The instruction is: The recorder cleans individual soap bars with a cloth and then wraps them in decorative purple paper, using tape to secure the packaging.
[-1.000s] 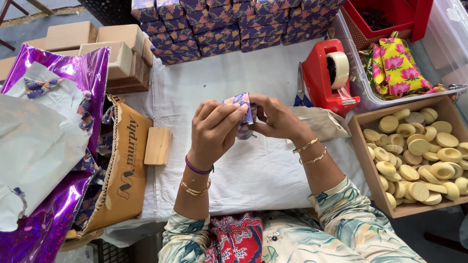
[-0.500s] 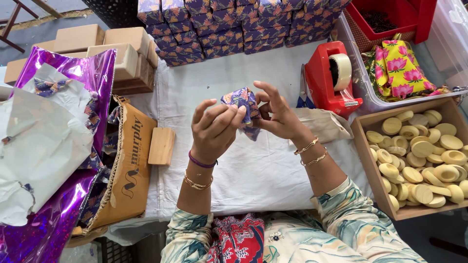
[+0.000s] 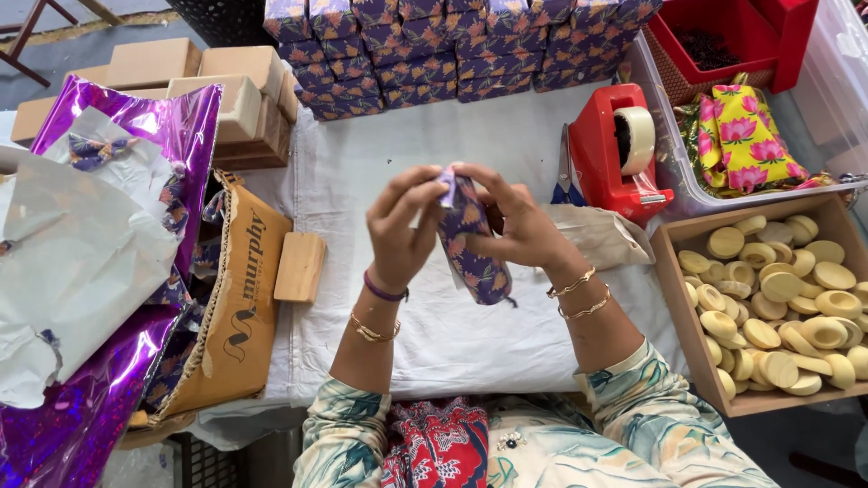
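Note:
My left hand (image 3: 402,226) and my right hand (image 3: 514,221) hold a small block wrapped in purple floral paper (image 3: 472,244) upright above the white cloth-covered table (image 3: 380,172). The fingertips of both hands pinch the paper at the block's top end. The lower end of the wrapped block points down toward me. A bare wooden block (image 3: 299,267) lies on the cloth left of my left wrist.
Rows of purple wrapped boxes (image 3: 452,50) line the far edge. A red tape dispenser (image 3: 615,149) stands right, scissors beside it. A wooden tray of round wooden discs (image 3: 778,307) sits at right. Shiny purple foil sheets (image 3: 99,271), a cardboard box and stacked wooden blocks (image 3: 217,86) are left.
The wrapped block has turned from lying across my fingers to standing upright, and both hands have shifted to pinch its top end.

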